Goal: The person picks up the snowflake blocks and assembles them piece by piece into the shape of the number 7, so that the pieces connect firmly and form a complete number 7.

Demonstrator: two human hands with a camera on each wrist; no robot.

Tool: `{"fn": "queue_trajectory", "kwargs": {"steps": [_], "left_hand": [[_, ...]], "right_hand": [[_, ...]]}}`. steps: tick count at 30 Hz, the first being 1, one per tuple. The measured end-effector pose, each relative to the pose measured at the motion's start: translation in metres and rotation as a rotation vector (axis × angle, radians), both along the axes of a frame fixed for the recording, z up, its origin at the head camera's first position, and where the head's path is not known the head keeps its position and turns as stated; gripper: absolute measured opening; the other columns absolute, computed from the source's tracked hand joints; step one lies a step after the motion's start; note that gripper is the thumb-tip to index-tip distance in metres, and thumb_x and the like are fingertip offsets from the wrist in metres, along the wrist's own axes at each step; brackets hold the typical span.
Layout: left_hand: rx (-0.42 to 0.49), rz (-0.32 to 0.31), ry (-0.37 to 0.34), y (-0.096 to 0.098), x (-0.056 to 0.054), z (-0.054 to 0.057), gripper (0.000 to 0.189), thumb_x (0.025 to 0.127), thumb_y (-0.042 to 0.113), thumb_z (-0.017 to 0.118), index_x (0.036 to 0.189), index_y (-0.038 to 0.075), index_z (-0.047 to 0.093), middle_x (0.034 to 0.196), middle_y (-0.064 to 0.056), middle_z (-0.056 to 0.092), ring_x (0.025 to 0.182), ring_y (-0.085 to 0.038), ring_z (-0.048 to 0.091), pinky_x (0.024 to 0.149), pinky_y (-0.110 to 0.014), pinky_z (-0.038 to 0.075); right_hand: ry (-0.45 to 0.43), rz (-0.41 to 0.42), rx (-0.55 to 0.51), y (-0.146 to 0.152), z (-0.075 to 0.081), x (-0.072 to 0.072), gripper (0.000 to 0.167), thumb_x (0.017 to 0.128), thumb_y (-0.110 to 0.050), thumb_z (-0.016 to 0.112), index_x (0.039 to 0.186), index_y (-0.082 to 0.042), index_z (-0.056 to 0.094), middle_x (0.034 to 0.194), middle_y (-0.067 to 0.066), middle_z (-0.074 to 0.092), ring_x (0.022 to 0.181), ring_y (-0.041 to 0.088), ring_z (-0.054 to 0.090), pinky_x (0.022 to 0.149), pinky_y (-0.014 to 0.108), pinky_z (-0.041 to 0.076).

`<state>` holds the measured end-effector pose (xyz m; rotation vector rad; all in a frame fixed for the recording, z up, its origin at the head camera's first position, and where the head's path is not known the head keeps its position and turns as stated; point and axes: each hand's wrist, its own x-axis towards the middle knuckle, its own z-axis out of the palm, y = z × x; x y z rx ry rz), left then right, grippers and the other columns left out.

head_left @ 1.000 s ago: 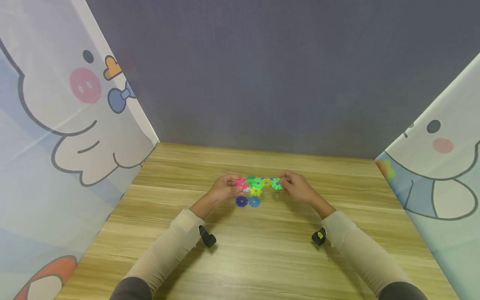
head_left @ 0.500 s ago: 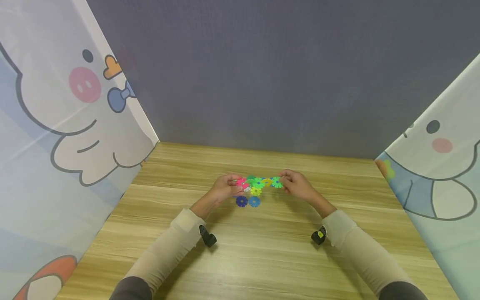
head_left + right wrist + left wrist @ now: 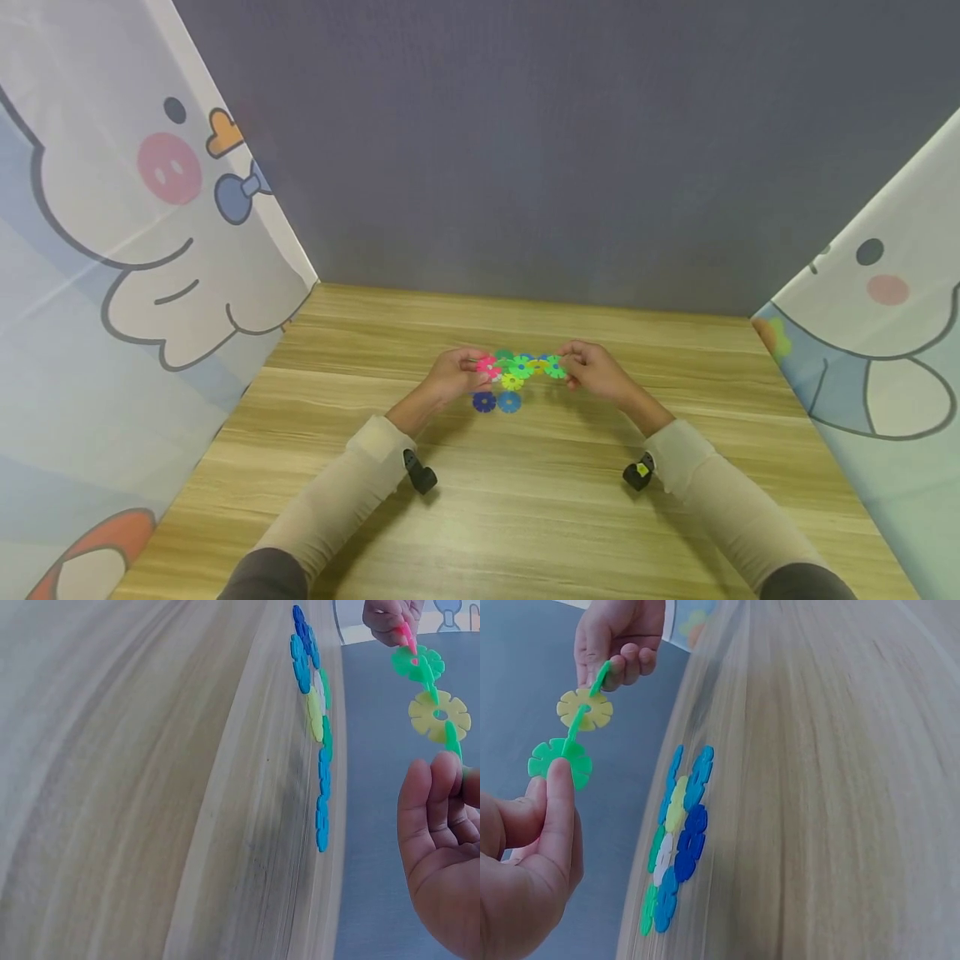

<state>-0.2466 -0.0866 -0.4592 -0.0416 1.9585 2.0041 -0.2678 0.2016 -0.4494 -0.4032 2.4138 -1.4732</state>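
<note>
A chain of slotted flower-shaped plastic discs hangs above the table between both hands. My left hand [image 3: 453, 375] pinches its pink disc [image 3: 488, 367] at one end. My right hand [image 3: 596, 372] pinches the green disc [image 3: 555, 367] at the other end. Between them, the left wrist view shows a green disc [image 3: 543, 759] and a yellow disc [image 3: 600, 714] joined edge into slot. In the right wrist view the pink disc [image 3: 407, 637] sticks out from the left hand. My left fingers hide the pink disc in the left wrist view.
Several loose discs lie flat on the wooden table [image 3: 525, 500] below the chain, among them a dark blue disc [image 3: 484, 402], a light blue disc [image 3: 509, 402] and a yellow-green disc [image 3: 512, 382]. A grey wall [image 3: 525, 167] stands behind; cartoon-printed sheets [image 3: 187, 275] flank both sides.
My left hand and the chain have shifted slightly to the right. The right hand stays nearly in place, still pinching the end green disc. The discs on the table have not moved.
</note>
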Motion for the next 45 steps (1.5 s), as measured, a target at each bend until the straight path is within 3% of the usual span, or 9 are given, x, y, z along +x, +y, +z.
{"fn": "queue_trajectory", "kwargs": {"steps": [4,11,14,21,29,33,38,45], "left_hand": [[0.008,0.021,-0.006,0.002,-0.001,-0.001,0.046,0.091,-0.018,0.060,0.135,-0.007,0.057,0.109,-0.016,0.058,0.102,-0.038,0.069,0.089,-0.034,0.063],[0.015,0.029,0.001,0.007,0.000,0.002,0.048,0.090,-0.018,0.061,0.136,-0.007,0.056,0.110,-0.018,0.060,0.097,-0.037,0.071,0.082,-0.028,0.064],[0.011,0.028,0.008,0.007,0.000,0.001,0.048,0.090,-0.018,0.062,0.136,-0.007,0.056,0.107,-0.016,0.060,0.094,-0.036,0.072,0.081,-0.027,0.064],[0.021,0.018,0.002,0.006,0.002,-0.002,0.045,0.090,-0.020,0.061,0.133,-0.009,0.056,0.105,-0.014,0.059,0.080,-0.019,0.070,0.076,-0.024,0.064],[0.016,-0.002,0.011,0.005,0.002,0.000,0.046,0.091,-0.018,0.061,0.135,-0.009,0.053,0.109,-0.017,0.057,0.094,-0.034,0.072,0.080,-0.027,0.064],[0.007,-0.037,0.001,0.002,0.003,0.000,0.048,0.092,-0.017,0.060,0.137,-0.008,0.050,0.113,-0.020,0.056,0.098,-0.035,0.072,0.085,-0.028,0.064],[-0.024,-0.097,-0.001,-0.003,0.006,-0.001,0.046,0.093,-0.012,0.064,0.136,-0.009,0.049,0.119,-0.023,0.058,0.092,-0.028,0.075,0.085,-0.030,0.064],[-0.054,-0.249,0.016,-0.010,0.009,-0.002,0.037,0.102,0.006,0.059,0.136,-0.009,0.052,0.120,-0.020,0.064,0.094,-0.022,0.070,0.088,-0.034,0.064]], "right_hand": [[-0.001,-0.004,-0.017,-0.001,0.000,0.000,0.028,0.107,-0.013,0.051,0.126,0.008,0.057,0.073,0.003,0.062,0.066,0.013,0.061,0.066,0.029,0.060],[0.012,-0.028,-0.037,-0.003,0.000,-0.001,0.027,0.106,-0.011,0.051,0.123,0.009,0.058,0.090,0.024,0.068,0.065,0.011,0.062,0.066,0.029,0.061],[0.037,-0.026,-0.037,-0.003,0.001,-0.001,0.027,0.106,-0.012,0.051,0.123,0.009,0.059,0.089,0.023,0.068,0.065,0.015,0.064,0.067,0.032,0.062],[0.053,-0.034,-0.041,-0.008,0.004,0.001,0.026,0.105,-0.010,0.051,0.121,0.008,0.061,0.093,0.031,0.068,0.062,0.013,0.063,0.067,0.036,0.063],[0.018,-0.057,-0.024,-0.007,0.001,0.000,0.026,0.106,-0.013,0.051,0.123,0.005,0.061,0.091,0.024,0.068,0.066,0.014,0.062,0.069,0.037,0.062],[0.044,-0.055,-0.026,-0.007,-0.001,-0.002,0.028,0.107,-0.017,0.052,0.122,0.003,0.063,0.088,0.022,0.069,0.065,0.014,0.062,0.067,0.035,0.060],[0.027,-0.065,-0.044,-0.007,-0.004,-0.004,0.029,0.107,-0.017,0.053,0.124,0.004,0.064,0.089,0.021,0.069,0.066,0.013,0.062,0.071,0.037,0.063],[0.010,-0.089,-0.044,-0.003,-0.008,-0.005,0.031,0.106,-0.017,0.055,0.125,0.006,0.062,0.090,0.016,0.072,0.068,0.013,0.066,0.073,0.032,0.064]]}}
